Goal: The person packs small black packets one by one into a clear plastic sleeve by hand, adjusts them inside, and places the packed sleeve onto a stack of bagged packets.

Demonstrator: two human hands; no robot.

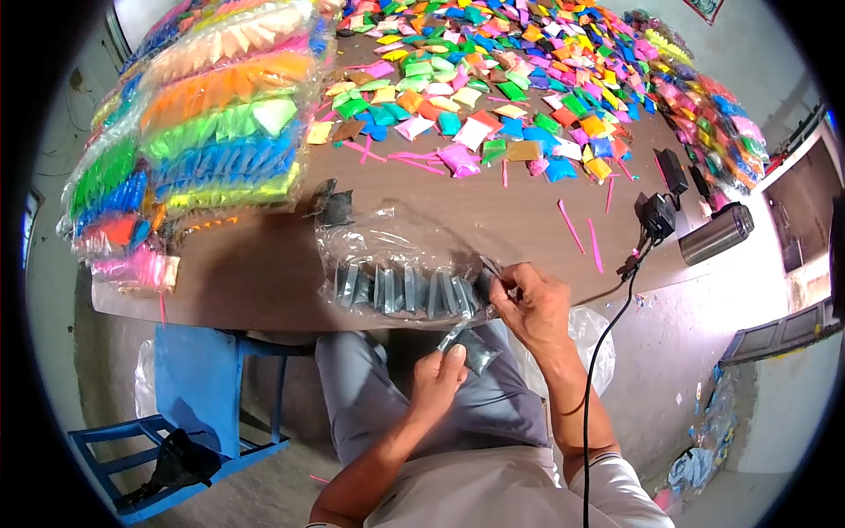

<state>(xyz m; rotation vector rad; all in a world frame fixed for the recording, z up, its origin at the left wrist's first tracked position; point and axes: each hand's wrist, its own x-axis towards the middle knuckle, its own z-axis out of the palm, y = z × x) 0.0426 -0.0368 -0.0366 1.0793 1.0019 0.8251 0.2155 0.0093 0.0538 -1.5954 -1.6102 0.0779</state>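
A clear plastic bag (387,233) lies at the table's near edge with a row of small black packets (400,290) standing side by side inside it. My left hand (440,377) is closed on a black packet (480,354), held over my lap just below the table edge. My right hand (532,304) pinches at the bag's right end, where a dark packet (486,280) shows at the fingertips. Whether those fingers also grip the plastic film I cannot tell. Another black packet (337,208) lies by the bag's upper left corner.
Loose colourful packets (475,132) cover the far table. Bagged rows of packets (224,114) are stacked at left, more bags (713,123) at right. Pink strips (581,233), a black adapter (657,216) with a hanging cable, and a steel flask (717,234) lie rightward. A blue chair (198,378) stands at left.
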